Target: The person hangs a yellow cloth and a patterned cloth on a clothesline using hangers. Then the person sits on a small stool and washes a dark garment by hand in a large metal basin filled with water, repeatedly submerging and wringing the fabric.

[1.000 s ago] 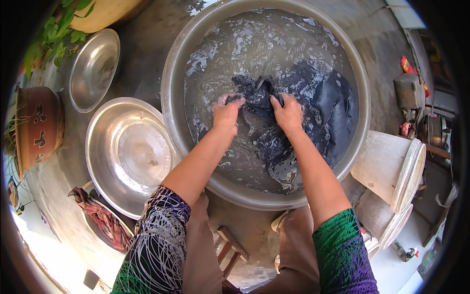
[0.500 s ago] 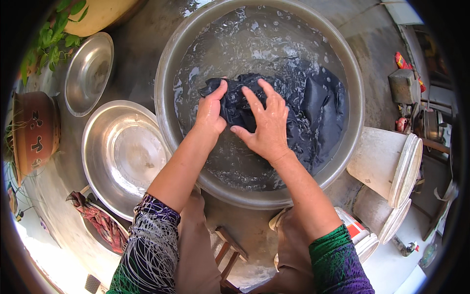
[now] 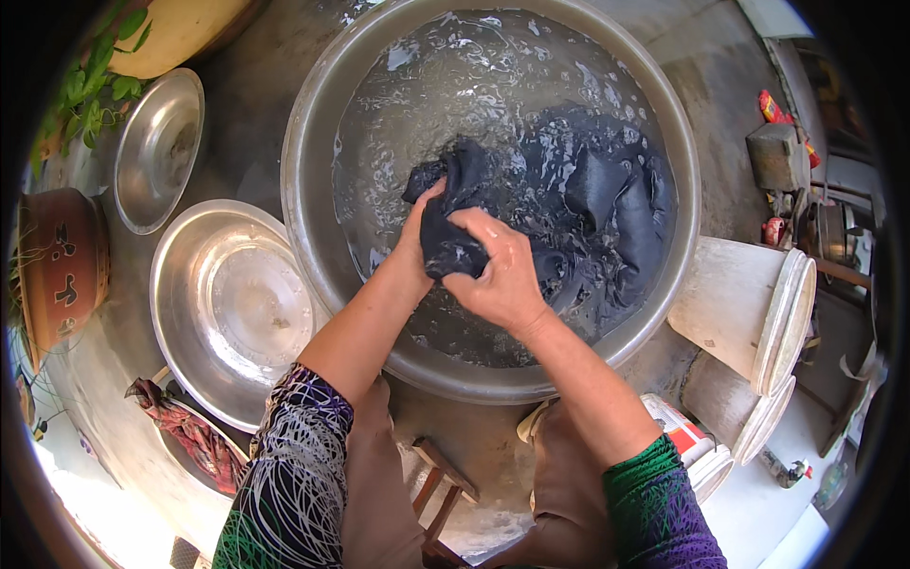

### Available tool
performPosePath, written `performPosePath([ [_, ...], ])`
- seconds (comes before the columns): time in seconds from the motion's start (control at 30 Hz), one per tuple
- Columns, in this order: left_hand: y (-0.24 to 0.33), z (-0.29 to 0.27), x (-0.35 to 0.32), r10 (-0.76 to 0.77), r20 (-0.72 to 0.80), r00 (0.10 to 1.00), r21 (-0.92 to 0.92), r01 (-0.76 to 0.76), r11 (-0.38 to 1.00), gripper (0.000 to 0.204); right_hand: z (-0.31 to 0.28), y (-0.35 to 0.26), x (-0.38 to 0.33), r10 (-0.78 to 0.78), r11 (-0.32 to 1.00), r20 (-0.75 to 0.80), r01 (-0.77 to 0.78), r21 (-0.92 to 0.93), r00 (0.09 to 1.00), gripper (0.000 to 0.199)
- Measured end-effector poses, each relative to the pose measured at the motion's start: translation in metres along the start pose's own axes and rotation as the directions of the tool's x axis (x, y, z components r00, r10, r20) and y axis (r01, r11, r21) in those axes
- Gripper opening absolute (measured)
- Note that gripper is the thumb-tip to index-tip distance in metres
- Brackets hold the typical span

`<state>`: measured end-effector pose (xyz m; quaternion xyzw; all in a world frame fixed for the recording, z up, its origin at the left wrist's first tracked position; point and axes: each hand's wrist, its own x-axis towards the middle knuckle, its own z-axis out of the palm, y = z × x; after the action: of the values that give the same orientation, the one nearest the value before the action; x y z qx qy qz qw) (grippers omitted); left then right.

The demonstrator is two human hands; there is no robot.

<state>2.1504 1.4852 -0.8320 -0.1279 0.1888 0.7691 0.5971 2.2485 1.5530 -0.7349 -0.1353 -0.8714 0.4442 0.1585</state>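
A large round metal basin (image 3: 301, 190) full of cloudy, rippling water stands in front of me. A dark, wet garment (image 3: 607, 194) lies partly under the water on its right side, with a bunched end lifted between my hands. My left hand (image 3: 415, 237) is closed on the left side of that bunch, its fingers mostly hidden by the fabric. From the right, my right hand (image 3: 498, 270) grips the same bunch, with the fingers curled over and the thumb below. What kind of garment it is, I cannot tell.
At left stand a wide metal bowl (image 3: 237, 303), a smaller metal bowl (image 3: 159, 152), a brown plant pot (image 3: 62, 256) and a container with a reddish cloth (image 3: 194, 431). White buckets (image 3: 725, 303) lie at right. A wooden stool (image 3: 441, 493) shows between my legs.
My right hand has gone from spread fingers to gripping the bunched garment. Both hands have drawn closer together, and the bunch has come nearer to me.
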Motion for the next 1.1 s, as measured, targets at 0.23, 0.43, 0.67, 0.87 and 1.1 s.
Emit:
performPosePath([
  [0.23,-0.014,0.044,-0.021,0.147,-0.513,0.846,0.097,-0.113,0.989,0.027,0.001,0.045,0.006,0.292,0.95,-0.14,-0.303,-0.069,0.946,0.031],
  [0.43,0.009,0.036,-0.03,0.446,0.104,0.889,0.401,-0.448,0.799,0.062,-0.029,0.035,0.041,0.338,0.874,0.076,-0.343,0.344,0.938,0.032],
  [0.67,-0.012,0.009,-0.037,0.17,-0.187,0.968,0.228,-0.126,0.966,0.049,-0.06,0.032,0.037,0.165,0.956,0.309,-0.229,0.184,0.937,0.099],
  [0.87,0.024,0.018,-0.019,0.124,-0.316,0.941,-0.19,-0.191,0.963,0.036,-0.033,0.076,-0.028,0.358,0.862,0.397,-0.136,-0.489,0.845,0.115],
  [1.1,-0.011,0.029,-0.023,0.242,-0.346,0.906,0.207,-0.178,0.962,0.071,-0.027,0.078,-0.008,0.475,0.716,0.201,-0.509,0.479,0.857,0.062],
])
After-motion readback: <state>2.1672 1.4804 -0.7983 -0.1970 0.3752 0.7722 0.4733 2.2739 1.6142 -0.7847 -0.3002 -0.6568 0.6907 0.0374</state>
